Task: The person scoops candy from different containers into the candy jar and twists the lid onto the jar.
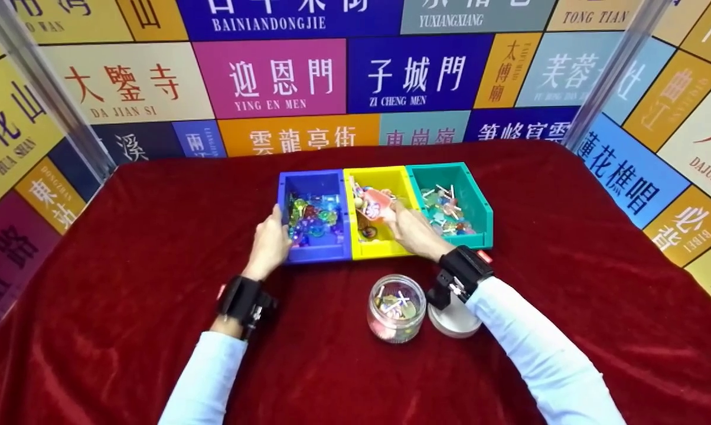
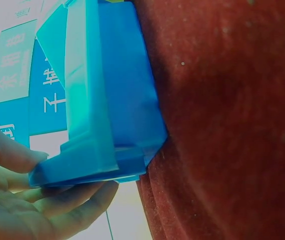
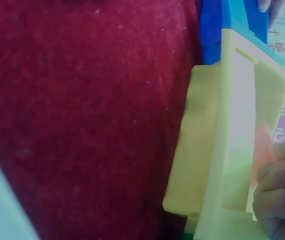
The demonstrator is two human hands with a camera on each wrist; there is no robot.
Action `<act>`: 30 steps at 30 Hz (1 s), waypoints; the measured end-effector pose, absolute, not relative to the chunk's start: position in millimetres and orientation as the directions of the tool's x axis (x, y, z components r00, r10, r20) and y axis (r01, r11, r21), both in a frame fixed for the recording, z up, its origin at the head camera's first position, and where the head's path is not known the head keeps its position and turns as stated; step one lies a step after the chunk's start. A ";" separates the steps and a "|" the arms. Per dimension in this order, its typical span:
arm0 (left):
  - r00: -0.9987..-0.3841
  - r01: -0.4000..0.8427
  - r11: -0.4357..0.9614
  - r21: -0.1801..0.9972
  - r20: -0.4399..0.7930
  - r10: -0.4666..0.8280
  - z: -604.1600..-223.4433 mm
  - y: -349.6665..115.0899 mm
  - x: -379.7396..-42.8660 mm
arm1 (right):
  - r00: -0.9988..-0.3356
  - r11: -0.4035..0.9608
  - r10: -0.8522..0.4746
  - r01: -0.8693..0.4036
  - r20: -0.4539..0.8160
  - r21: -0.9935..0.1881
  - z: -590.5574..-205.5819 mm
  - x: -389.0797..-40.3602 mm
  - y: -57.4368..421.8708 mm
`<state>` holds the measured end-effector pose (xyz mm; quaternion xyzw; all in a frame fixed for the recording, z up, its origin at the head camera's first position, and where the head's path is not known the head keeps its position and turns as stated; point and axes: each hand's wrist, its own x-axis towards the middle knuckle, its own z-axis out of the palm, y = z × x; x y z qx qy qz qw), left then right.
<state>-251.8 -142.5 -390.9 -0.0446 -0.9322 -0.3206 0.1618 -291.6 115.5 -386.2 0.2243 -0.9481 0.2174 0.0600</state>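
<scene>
Red cloth (image 1: 155,277) in the head view, pink scoop (image 1: 378,205) in the yellow bin (image 1: 381,249), jar (image 1: 398,326) at the bin's six o'clock; left wrist, left hand (image 2: 27,210) pinches the blue bin (image 2: 127,85) at eight o'clock; right wrist, right hand (image 3: 278,187) curls round the scoop at four o'clock

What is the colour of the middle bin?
The middle bin is yellow, best seen in the head view.

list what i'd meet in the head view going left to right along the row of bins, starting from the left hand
Left hand → blue bin → yellow bin → green bin
</scene>
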 end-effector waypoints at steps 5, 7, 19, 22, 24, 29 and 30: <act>-0.945 0.186 0.787 0.588 0.326 -0.021 -391.4 -141.7 -252.9 | -0.916 0.792 -0.356 -0.400 0.184 -0.460 -386.9 -291.2 119.0; -0.945 0.187 0.787 0.588 0.327 -0.020 -391.9 -141.3 -253.5 | -0.920 0.785 -0.346 -0.392 0.186 -0.479 -386.9 -290.4 120.9; -0.958 0.163 0.738 0.655 0.284 -0.040 -391.5 -141.5 -251.9 | -0.935 0.684 -0.314 -0.345 0.167 -0.643 -380.8 -284.0 133.1; -0.953 0.176 0.727 0.663 0.299 -0.042 -393.6 -141.0 -251.3 | -0.932 0.665 -0.316 -0.352 0.178 -0.659 -377.2 -281.5 136.7; -0.947 0.187 0.721 0.667 0.318 -0.049 -395.3 -140.5 -250.8 | -0.928 0.654 -0.323 -0.360 0.184 -0.665 -374.0 -279.2 139.8; -0.895 0.250 0.711 0.657 0.437 -0.088 -394.8 -137.4 -249.0 | -0.918 0.612 -0.324 -0.388 0.229 -0.689 -368.3 -272.3 150.2; -0.880 0.269 0.706 0.656 0.465 -0.097 -393.8 -136.5 -248.7 | -0.917 0.602 -0.318 -0.391 0.240 -0.696 -367.8 -271.1 152.4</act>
